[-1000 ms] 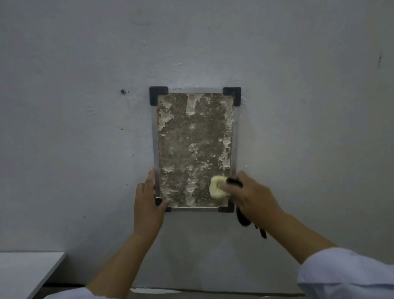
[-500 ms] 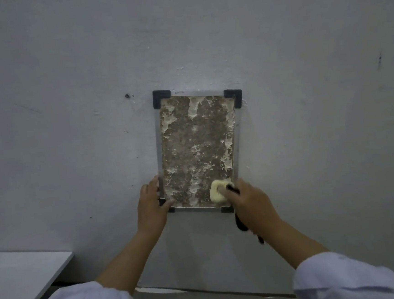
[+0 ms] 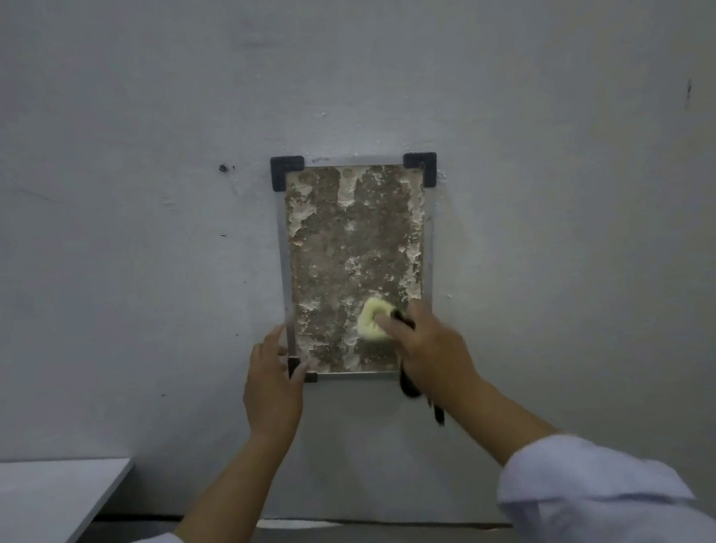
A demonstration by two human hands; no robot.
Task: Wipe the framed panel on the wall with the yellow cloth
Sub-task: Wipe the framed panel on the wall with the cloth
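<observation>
A framed panel (image 3: 354,245) hangs on the grey wall, brown and blotched with white patches, with a thin metal frame and black corner pieces. My right hand (image 3: 430,347) holds a small wadded yellow cloth (image 3: 374,324) against the panel's lower right part; a dark strap or tool handle hangs below that hand. My left hand (image 3: 272,378) grips the frame's lower left corner, thumb on the front and fingers along the left edge.
A white table (image 3: 43,502) juts in at the lower left. The grey wall (image 3: 129,248) has a small dark hole left of the panel's top corner. The floor line runs along the bottom.
The yellow cloth and my right hand have slid a little up and left across the panel's lower part. My left hand stays on the lower left corner.
</observation>
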